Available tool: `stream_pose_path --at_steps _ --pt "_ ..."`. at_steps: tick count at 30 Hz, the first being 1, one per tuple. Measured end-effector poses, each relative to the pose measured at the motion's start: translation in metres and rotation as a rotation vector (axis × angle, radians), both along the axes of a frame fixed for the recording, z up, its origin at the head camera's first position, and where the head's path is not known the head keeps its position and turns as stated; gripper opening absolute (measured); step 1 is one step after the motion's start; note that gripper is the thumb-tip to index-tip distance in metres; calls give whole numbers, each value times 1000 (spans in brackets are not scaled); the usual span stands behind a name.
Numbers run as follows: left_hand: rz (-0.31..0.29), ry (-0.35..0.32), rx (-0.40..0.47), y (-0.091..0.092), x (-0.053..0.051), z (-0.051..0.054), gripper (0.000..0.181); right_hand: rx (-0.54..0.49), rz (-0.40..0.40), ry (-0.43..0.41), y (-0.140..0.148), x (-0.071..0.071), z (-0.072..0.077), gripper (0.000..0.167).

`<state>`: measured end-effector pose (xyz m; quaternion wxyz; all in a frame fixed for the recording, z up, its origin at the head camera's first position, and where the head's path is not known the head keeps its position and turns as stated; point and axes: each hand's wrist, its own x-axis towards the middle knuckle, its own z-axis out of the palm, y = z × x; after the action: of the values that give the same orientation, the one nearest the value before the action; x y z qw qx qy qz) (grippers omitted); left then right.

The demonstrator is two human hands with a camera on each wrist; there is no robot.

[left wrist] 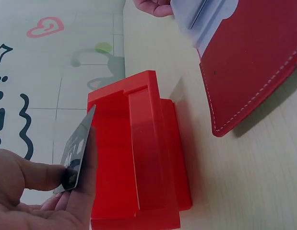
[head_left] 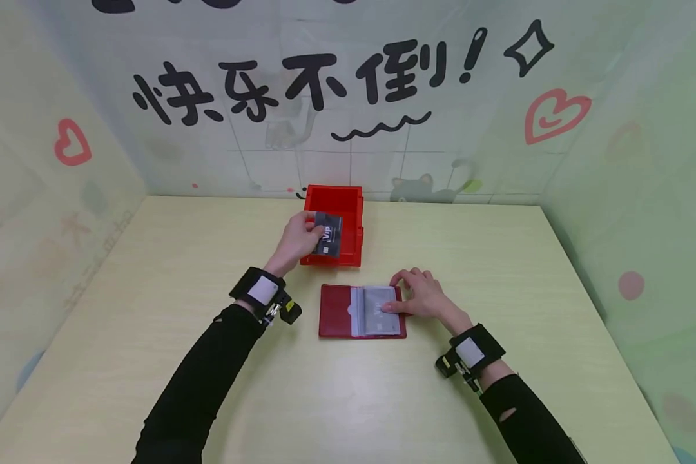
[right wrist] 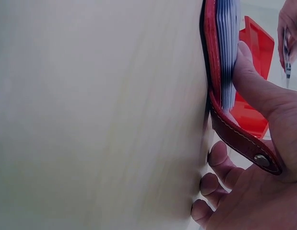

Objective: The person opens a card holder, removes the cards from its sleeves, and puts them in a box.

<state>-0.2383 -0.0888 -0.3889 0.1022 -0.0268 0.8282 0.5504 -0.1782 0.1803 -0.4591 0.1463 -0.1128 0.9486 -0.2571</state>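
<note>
Over the red box [head_left: 352, 216], a VIP card [head_left: 332, 237] is pinched by the left hand [head_left: 298, 237], the card holder [head_left: 334, 316] in front of the box being pressed by the right hand [head_left: 422, 296], fingers spread; card-sleeving seemingly in hand, a pocket likely needing opening next.

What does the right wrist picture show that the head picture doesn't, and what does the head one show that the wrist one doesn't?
Only the right wrist view: the silver button on the strap of the red wallet.

Only the head view: the black sleeves and the letters VIP on the card.

Both: the wallet, the red box, the left hand holding the card, and the right hand with its thumb on the wallet's pages.
</note>
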Motion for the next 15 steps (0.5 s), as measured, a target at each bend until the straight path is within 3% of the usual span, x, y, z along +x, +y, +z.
stream_pose_path --at_steps 10,15 --pt "16 33 -6 17 -14 -1 57 1 -5 2 0 0 0 54" --pt "16 79 -78 25 -19 -8 61 2 -11 -2 0 0 -1 53"
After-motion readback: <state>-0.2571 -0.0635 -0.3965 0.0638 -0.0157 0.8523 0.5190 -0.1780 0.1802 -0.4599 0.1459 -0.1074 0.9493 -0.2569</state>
